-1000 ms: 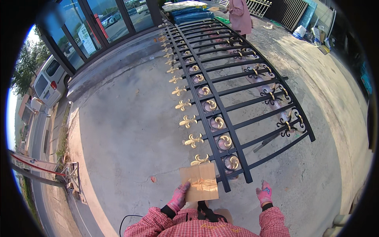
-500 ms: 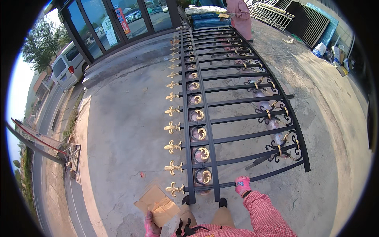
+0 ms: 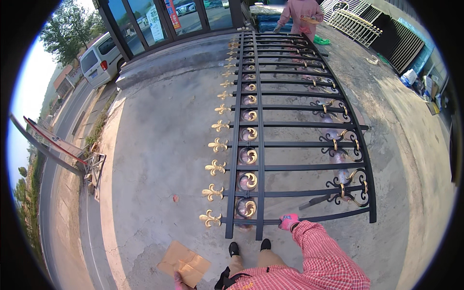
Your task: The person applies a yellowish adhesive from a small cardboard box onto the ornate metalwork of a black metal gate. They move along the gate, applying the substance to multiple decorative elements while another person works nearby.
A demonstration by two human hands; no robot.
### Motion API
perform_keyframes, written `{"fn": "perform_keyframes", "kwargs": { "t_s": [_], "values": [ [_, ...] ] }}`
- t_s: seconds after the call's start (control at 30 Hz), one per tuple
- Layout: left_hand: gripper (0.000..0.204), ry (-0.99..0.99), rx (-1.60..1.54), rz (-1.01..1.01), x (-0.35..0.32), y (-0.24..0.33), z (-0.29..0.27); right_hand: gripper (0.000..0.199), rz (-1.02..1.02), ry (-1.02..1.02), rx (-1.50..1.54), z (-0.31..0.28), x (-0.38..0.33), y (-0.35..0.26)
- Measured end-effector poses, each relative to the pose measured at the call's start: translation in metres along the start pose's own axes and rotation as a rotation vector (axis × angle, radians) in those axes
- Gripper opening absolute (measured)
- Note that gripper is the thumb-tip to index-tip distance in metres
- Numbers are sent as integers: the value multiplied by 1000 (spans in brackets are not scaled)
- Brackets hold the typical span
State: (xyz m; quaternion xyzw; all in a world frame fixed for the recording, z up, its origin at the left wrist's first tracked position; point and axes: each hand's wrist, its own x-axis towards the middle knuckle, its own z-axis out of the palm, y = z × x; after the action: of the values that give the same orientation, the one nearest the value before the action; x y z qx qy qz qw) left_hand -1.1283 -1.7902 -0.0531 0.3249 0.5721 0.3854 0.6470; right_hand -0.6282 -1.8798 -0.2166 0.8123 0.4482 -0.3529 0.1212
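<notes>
Stretching ahead of the person's shoes (image 3: 234,249), a black fence panel (image 3: 261,130) with gold finials (image 3: 215,167) lies over concrete ground (image 3: 159,145). The right hand (image 3: 289,222) curls around its nearest bar (image 3: 328,217); the left hand (image 3: 181,282), apart from it, grips brown cardboard (image 3: 181,257).

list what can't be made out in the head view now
In the head view:
Left hand: partly cut off by the lower edge, fingers hidden by the cardboard.
Right hand: whether fingers wrap the railing, hidden by its back.
Co-worker: head cut off by the upper edge.
Farthest gold finials: too small for detail.
</notes>
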Motion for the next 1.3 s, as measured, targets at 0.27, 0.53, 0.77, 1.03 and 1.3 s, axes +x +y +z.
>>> {"fn": "perform_keyframes", "kwargs": {
  "t_s": [0.27, 0.53, 0.77, 1.03, 1.3],
  "values": [
    [53, 159, -402, -100, -8, 0, 13, 35, 0, 19, 24, -22, -16, -10],
    [51, 57, -505, -97, -4, -12, 27, 37, 4, 60, 46, -27, -29, -15],
    [55, 36, -469, -31, 41, -102, -9, 39, -38, 91, 120, -30, -41, -17],
    [55, -124, -557, 26, 116, -211, -39, 39, -118, 232, 179, -50, -97, -44],
    [57, -144, -644, 103, 121, -239, -80, 32, -364, 410, 485, -94, -194, -114]
  ]
}}
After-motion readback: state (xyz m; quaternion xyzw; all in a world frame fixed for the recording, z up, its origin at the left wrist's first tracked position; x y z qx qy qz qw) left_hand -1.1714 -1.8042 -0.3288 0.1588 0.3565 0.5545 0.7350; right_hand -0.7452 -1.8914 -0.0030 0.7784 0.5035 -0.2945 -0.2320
